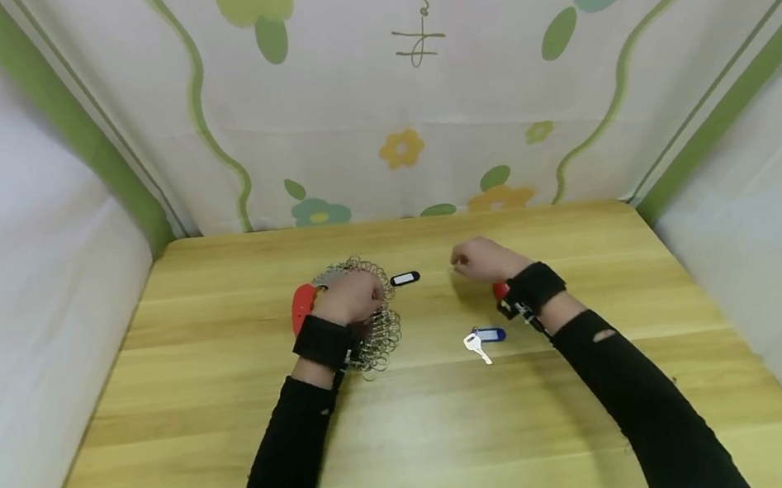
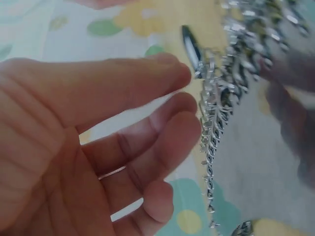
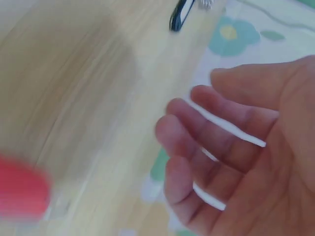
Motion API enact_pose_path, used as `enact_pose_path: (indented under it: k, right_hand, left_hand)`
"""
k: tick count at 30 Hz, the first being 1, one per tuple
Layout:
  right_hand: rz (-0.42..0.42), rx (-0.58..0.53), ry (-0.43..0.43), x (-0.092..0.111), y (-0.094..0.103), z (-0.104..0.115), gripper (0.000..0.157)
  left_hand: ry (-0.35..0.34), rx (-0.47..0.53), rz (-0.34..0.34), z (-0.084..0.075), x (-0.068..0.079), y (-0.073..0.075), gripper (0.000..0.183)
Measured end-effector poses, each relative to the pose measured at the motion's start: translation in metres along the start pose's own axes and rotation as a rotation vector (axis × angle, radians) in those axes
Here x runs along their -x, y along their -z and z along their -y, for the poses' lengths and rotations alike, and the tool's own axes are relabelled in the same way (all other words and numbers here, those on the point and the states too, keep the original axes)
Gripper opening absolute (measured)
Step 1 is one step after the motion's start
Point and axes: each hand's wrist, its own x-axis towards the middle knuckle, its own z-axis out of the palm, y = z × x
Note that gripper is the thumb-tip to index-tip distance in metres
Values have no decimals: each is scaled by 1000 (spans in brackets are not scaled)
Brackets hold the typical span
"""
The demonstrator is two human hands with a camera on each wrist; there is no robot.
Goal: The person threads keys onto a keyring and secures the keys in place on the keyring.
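Note:
My left hand (image 1: 349,296) hovers over a ring of many small metal split rings (image 1: 378,342). In the left wrist view its thumb and fingers are loosely bent beside the rings (image 2: 211,113), with nothing visibly gripped. A red piece (image 1: 302,308) and a grey piece show at the left of the rings, partly hidden by the hand. A black key tag (image 1: 405,279) with a white label lies just right of the rings. Further right, my right hand (image 1: 487,260) is held above the table, its fingers (image 3: 182,132) loosely curled around nothing.
A silver key (image 1: 478,346) with a blue key tag (image 1: 490,335) lies on the wooden table (image 1: 406,459), near my right wrist. A red object (image 1: 500,292) is partly hidden under that wrist. A flower-printed cloth (image 1: 342,109) hangs behind the table.

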Motion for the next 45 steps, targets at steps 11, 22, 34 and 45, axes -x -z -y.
enact_pose_path:
  k: [11, 22, 34, 45]
  right_hand:
    - [15, -22, -102, 50, -14, -25, 16]
    - [-82, -62, -25, 73, -42, -31, 9]
    - [-204, 3, 50, 90, -52, -36, 6]
    - [-182, 10, 34, 91, -46, -35, 9]
  left_hand:
    - [-36, -201, 51, 2, -6, -7, 20]
    - [-63, -206, 31, 8, -4, -15, 29]
    - [-47, -247, 26, -1, -8, -20, 22]
    - [-64, -239, 23, -12, -13, -21, 29]
